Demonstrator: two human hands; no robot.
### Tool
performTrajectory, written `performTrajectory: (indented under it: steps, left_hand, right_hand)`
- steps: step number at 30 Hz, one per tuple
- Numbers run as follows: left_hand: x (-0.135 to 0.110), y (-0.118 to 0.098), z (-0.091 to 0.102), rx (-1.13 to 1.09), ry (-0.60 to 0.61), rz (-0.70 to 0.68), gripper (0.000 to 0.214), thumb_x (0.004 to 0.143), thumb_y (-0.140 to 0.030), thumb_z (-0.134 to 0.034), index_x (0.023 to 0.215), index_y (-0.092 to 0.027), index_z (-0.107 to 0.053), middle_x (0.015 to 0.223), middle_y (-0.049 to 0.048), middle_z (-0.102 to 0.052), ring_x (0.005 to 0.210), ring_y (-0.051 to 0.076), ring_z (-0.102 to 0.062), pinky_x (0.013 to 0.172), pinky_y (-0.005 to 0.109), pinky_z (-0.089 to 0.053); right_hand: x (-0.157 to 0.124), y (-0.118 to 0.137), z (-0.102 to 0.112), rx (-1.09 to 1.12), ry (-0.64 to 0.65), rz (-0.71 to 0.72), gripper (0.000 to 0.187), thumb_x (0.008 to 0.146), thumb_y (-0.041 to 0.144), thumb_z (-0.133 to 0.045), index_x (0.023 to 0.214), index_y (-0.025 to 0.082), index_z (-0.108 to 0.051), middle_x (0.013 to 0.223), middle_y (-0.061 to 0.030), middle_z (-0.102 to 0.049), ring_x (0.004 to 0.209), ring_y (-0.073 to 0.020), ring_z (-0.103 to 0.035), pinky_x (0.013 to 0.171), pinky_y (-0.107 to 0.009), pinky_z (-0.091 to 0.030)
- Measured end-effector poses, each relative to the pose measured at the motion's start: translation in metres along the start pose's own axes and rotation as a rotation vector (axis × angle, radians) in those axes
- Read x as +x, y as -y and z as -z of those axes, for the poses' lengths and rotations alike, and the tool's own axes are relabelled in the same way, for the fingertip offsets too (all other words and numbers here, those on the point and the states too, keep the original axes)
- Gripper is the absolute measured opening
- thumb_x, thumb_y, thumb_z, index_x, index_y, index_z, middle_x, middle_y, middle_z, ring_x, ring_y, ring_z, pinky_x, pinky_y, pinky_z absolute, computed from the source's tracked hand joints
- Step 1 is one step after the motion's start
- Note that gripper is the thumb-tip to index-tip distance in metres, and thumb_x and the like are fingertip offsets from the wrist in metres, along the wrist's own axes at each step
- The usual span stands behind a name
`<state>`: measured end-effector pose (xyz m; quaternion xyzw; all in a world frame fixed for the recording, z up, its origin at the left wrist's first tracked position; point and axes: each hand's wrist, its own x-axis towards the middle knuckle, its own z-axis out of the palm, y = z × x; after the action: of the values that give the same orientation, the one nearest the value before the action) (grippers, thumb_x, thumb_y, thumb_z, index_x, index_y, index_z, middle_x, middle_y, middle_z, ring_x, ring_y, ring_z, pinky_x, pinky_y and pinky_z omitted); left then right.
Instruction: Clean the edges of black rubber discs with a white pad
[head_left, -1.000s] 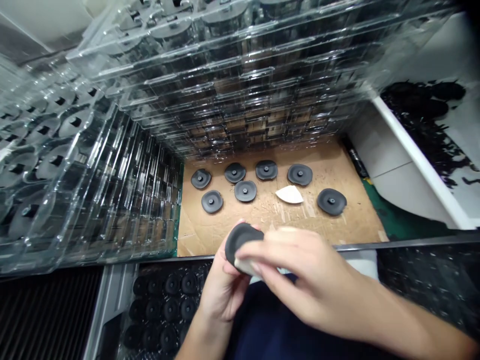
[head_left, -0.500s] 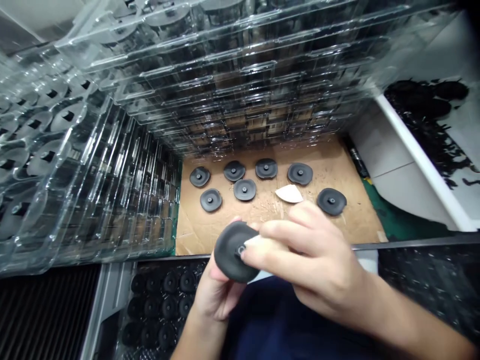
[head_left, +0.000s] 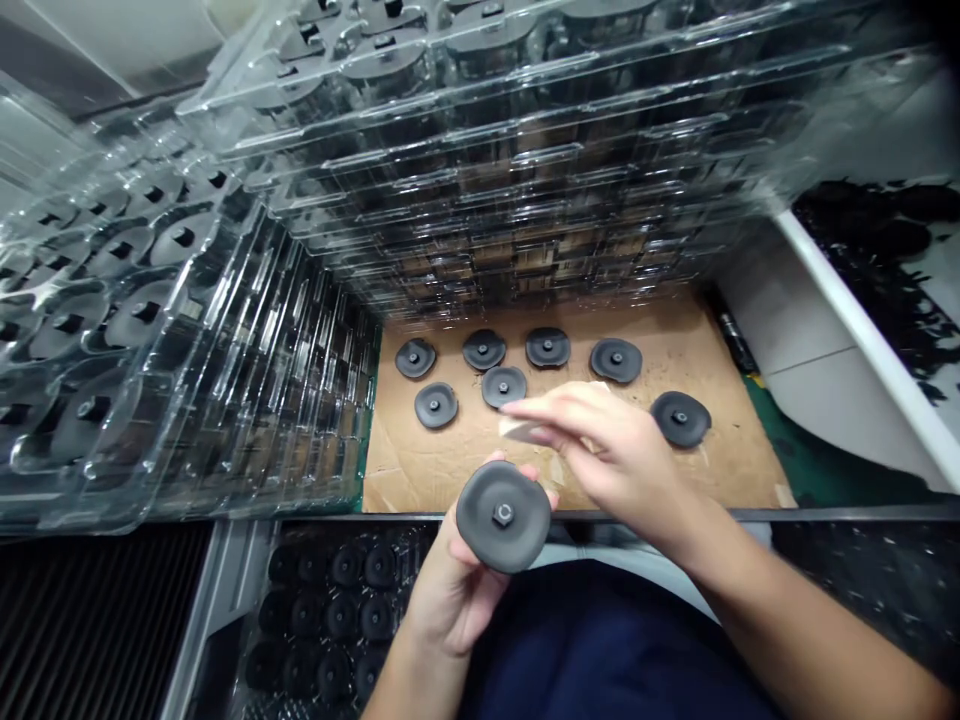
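My left hand (head_left: 457, 590) holds a round black disc (head_left: 480, 500) with a raised hexagonal boss at its middle, face up, gripped from below by the rim. Beyond it, my right hand (head_left: 607, 450) pinches a small off-white wedge (head_left: 517, 430), perhaps a sponge, between thumb and fingers, apart from the held disc. Several similar discs lie on the cardboard sheet (head_left: 420, 465). One disc (head_left: 503, 387) sits just past the fingertips of my right hand, and another disc (head_left: 680, 419) rests right of that hand. The right hand covers part of the cardboard.
Stacked clear plastic trays (head_left: 480, 150) filled with discs rise behind and at the left (head_left: 157, 400). A white bin (head_left: 847, 320) with loose black pieces stands at right. A dark pen-like tool (head_left: 739, 345) lies beside it. Below the table edge is another disc tray (head_left: 337, 615).
My right hand has drawn away from the held disc, up over the cardboard, with the off-white wedge. It now hides most of the spot where another off-white wedge lay. The view has shifted slightly.
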<state>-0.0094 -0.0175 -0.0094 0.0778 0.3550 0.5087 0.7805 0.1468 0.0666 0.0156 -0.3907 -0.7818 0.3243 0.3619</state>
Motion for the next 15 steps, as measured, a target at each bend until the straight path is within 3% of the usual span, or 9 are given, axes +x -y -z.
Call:
performTrajectory:
  steps: [3,5,9,12,13,15]
  left_hand:
    - [-0.001,-0.006,-0.002,-0.066,0.02,0.007,0.055,0.055,-0.043,-0.078,0.106,-0.027,-0.066,0.109,0.0015,-0.069,0.098,0.023,-0.065,0.096,0.034,-0.044]
    - [-0.001,-0.008,-0.002,-0.076,0.023,0.006,0.053,0.055,-0.041,-0.079,0.104,-0.026,-0.067,0.108,0.0016,-0.07,0.096,0.023,-0.065,0.095,0.033,-0.045]
    - [-0.001,-0.01,0.001,-0.057,0.003,0.033,0.056,0.053,-0.041,-0.08,0.106,-0.028,-0.066,0.111,0.0014,-0.068,0.103,0.024,-0.062,0.098,0.034,-0.042]
    - [-0.002,-0.009,0.0,-0.026,0.015,0.042,0.057,0.056,-0.039,-0.08,0.109,-0.028,-0.063,0.113,0.0026,-0.067,0.104,0.025,-0.062,0.093,0.033,-0.045]
    - [-0.002,-0.007,-0.001,-0.016,0.018,0.033,0.06,0.054,-0.039,-0.081,0.11,-0.026,-0.063,0.112,0.0034,-0.067,0.102,0.025,-0.063,0.092,0.032,-0.046]
    - [-0.001,-0.005,-0.005,0.032,-0.027,0.03,0.062,0.053,-0.043,-0.081,0.109,-0.023,-0.064,0.108,0.0049,-0.069,0.099,0.026,-0.063,0.089,0.033,-0.048]
  right_hand:
    - [-0.028,-0.025,-0.015,0.02,-0.017,-0.307,0.025,0.09,0.023,-0.047,0.111,0.02,-0.061,0.103,-0.0055,-0.068,0.087,-0.0157,-0.062,0.072,-0.027,-0.049]
    - [-0.049,-0.04,-0.028,0.004,0.05,-0.35,0.025,0.09,0.025,-0.046,0.108,0.02,-0.063,0.1,-0.0065,-0.069,0.085,-0.0171,-0.064,0.071,-0.029,-0.051]
    - [-0.065,-0.052,-0.036,-0.042,0.113,-0.317,0.021,0.087,0.026,-0.05,0.096,0.019,-0.068,0.082,-0.0057,-0.07,0.076,-0.0201,-0.063,0.073,-0.035,-0.049]
    - [-0.048,-0.029,-0.019,-0.053,0.037,-0.314,0.022,0.09,0.025,-0.047,0.102,0.02,-0.064,0.094,-0.0059,-0.069,0.084,-0.0194,-0.062,0.075,-0.033,-0.046]
    - [-0.04,-0.016,-0.011,-0.048,0.005,-0.271,0.022,0.091,0.024,-0.046,0.105,0.021,-0.062,0.097,-0.005,-0.069,0.086,-0.018,-0.061,0.074,-0.031,-0.045]
    - [-0.024,0.009,0.002,-0.031,-0.035,-0.024,0.023,0.092,0.021,-0.045,0.11,0.023,-0.06,0.088,-0.0018,-0.068,0.077,-0.0152,-0.058,0.071,-0.029,-0.042]
